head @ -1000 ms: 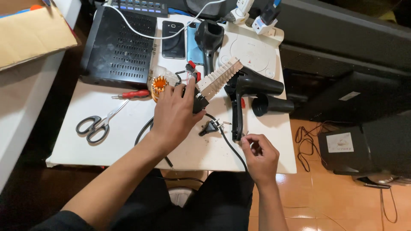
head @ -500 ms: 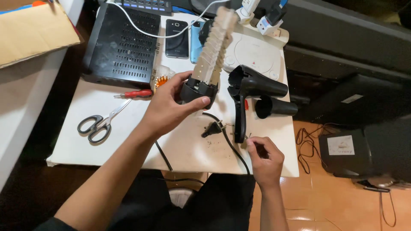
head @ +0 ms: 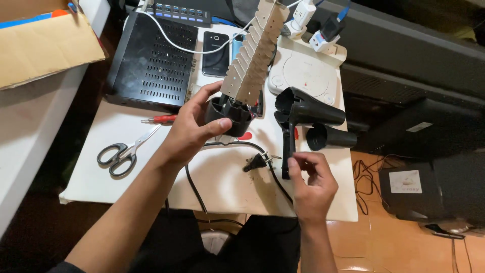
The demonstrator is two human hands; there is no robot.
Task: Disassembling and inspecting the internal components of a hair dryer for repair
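My left hand (head: 189, 131) grips a round black housing (head: 230, 114) from which a long pale slotted heating-element frame (head: 250, 55) rises, tilted away toward the far side of the table. My right hand (head: 310, 187) rests at the table's near right edge, fingers pinched beside the lower end of a black hair-dryer shell (head: 303, 108). The black cord (head: 194, 184) with its plug (head: 255, 163) runs across the table and under those fingers. A black nozzle (head: 328, 136) lies just right of the shell.
On the white table (head: 126, 189) lie scissors (head: 121, 151) and a red-handled screwdriver (head: 161, 119) at the left. Behind stand a black vented box (head: 151, 65), a phone (head: 217, 53) and a round-lidded white console (head: 305, 73). A cardboard box (head: 45, 40) sits far left.
My left hand has lifted the housing and swung the pale frame from lying low to pointing up and away. My right hand stayed by the cord near the shell's handle.
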